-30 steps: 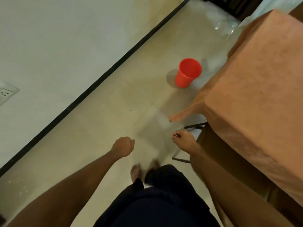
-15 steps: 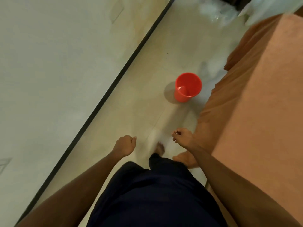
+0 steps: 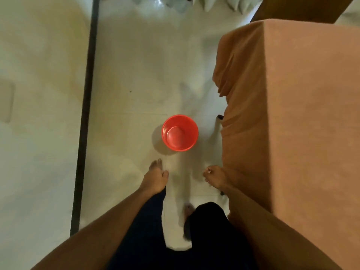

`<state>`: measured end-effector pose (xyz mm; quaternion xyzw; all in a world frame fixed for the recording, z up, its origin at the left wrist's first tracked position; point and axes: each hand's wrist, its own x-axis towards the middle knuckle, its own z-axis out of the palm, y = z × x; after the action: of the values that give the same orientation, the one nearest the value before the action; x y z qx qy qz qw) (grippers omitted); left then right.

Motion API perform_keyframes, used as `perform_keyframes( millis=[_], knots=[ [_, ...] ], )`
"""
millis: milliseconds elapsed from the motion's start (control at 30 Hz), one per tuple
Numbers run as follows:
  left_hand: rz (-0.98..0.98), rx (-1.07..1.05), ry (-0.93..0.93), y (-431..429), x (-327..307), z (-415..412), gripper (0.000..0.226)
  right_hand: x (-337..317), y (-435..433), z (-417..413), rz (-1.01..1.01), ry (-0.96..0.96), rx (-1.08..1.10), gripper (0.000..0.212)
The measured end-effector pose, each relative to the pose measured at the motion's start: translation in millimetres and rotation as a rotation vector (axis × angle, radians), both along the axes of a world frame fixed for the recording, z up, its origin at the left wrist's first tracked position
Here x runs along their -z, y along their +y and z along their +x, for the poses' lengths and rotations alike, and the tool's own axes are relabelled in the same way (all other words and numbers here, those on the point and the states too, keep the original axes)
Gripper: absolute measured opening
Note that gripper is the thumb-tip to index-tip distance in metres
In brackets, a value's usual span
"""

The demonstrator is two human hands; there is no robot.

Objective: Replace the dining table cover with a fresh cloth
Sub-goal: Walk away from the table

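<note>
An orange cloth (image 3: 303,117) covers the dining table on the right, and its side hangs down in folds toward the floor. My right hand (image 3: 215,177) is a closed fist with nothing visible in it, just left of the hanging cloth edge. My left hand (image 3: 155,181) is curled shut and holds nothing, out over the floor about a hand's width to the left. Both hands hang low in front of my dark trousers. No second cloth is in view.
A red plastic bucket (image 3: 179,132) stands on the pale tiled floor just ahead of my hands, close to the table's side. A black skirting strip (image 3: 85,114) runs along the wall on the left. Clear plastic items (image 3: 165,2) lie at the far end.
I have walked forward along the table's side. The bucket is now much nearer and seen from above. Both hands stay closed in the same pose.
</note>
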<state>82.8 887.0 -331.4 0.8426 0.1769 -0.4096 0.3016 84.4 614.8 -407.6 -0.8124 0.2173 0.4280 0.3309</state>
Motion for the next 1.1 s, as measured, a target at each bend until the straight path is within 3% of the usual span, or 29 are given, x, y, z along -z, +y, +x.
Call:
perform_keyframes(
  millis=[67, 167, 267, 400, 567, 733, 833, 1100],
  knots=[
    [-0.008, 0.04, -0.011, -1, 30, 52, 0.051, 28, 1, 39, -0.05, 0.041, 0.044, 0.032],
    [0.007, 0.086, -0.063, -14, 94, 129, 0.046, 58, 13, 104, -0.105, 0.03, 0.105, 0.018],
    [0.024, 0.175, -0.171, -29, 174, 184, 0.049, 122, 19, 156, -0.181, -0.007, 0.178, 0.05],
    [0.031, 0.354, -0.261, -43, 287, 215, 0.048, 209, 31, 203, -0.277, -0.136, -0.06, 0.076],
    [0.057, 0.616, -0.294, -48, 366, 218, 0.041, 274, 48, 212, -0.351, -0.267, -0.102, 0.054],
    [0.076, 0.792, -0.348, -45, 378, 218, 0.038, 291, 49, 206, -0.349, -0.455, -0.045, 0.03],
    [0.1, 0.837, -0.394, -42, 370, 221, 0.045, 291, 48, 208, -0.35, -0.456, -0.057, 0.027],
    [0.019, 0.859, -0.462, -15, 356, 212, 0.028, 285, 47, 210, -0.34, -0.432, -0.083, 0.028]
  ],
)
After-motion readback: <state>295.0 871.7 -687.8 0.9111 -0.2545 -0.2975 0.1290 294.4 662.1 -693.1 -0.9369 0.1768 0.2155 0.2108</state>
